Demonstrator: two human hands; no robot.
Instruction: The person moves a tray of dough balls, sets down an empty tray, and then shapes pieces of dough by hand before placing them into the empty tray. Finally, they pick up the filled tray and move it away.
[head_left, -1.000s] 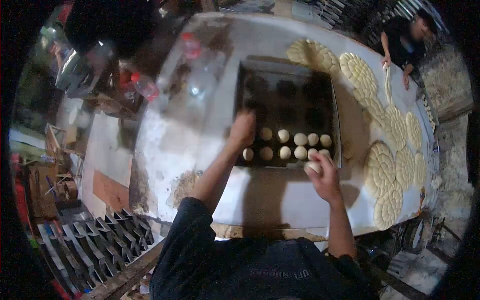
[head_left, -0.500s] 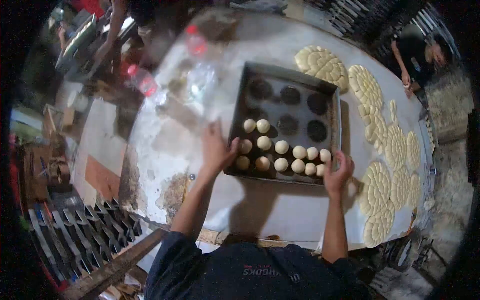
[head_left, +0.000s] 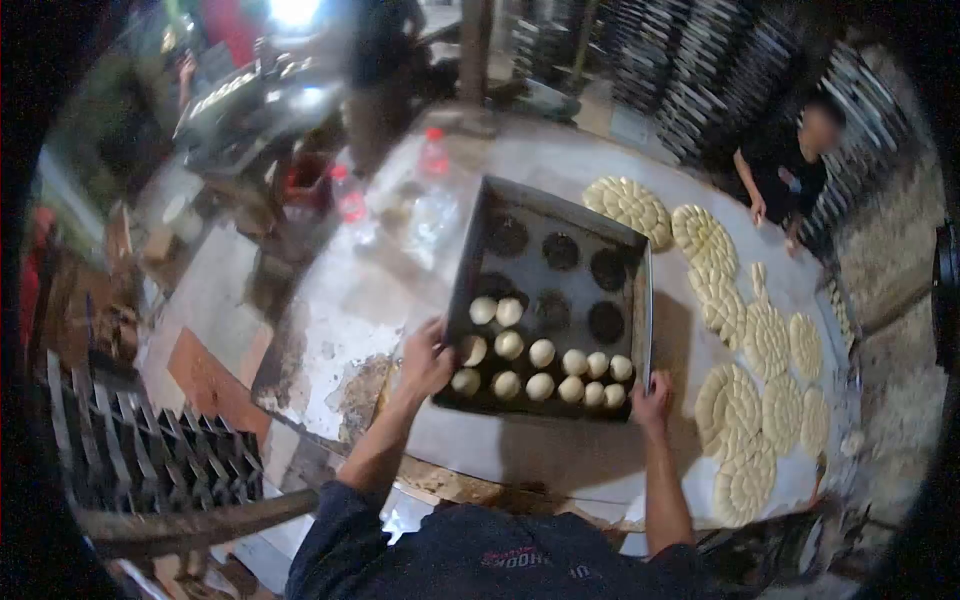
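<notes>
A dark square baking tray (head_left: pixel 560 214) is in front of me, slightly turned on the table. Pale dough balls (head_left: pixel 541 353) fill two rows along its near side, with two more above them at the left. Dark round marks show on the tray's bare far part. My left hand (head_left: pixel 428 358) is closed on the tray's left rim near the close corner. At the opposite side, my right hand (head_left: pixel 652 402) grips the right rim, fingers curled round it. Several flat dough rounds divided into pieces (head_left: pixel 728 410) lie to the right of the tray.
Two bottles with red caps, one (head_left: pixel 434 155) farther off, stand at the far left beside crumpled clear plastic (head_left: pixel 430 215). A person (head_left: pixel 785 175) is at the table's far right. Stacked metal racks (head_left: pixel 165 450) sit at the lower left.
The tray has shifted left and lower in view, along with the whole scene as my head tilts up. My right hand has closed on the rim; my left fingers now wrap the left side.
</notes>
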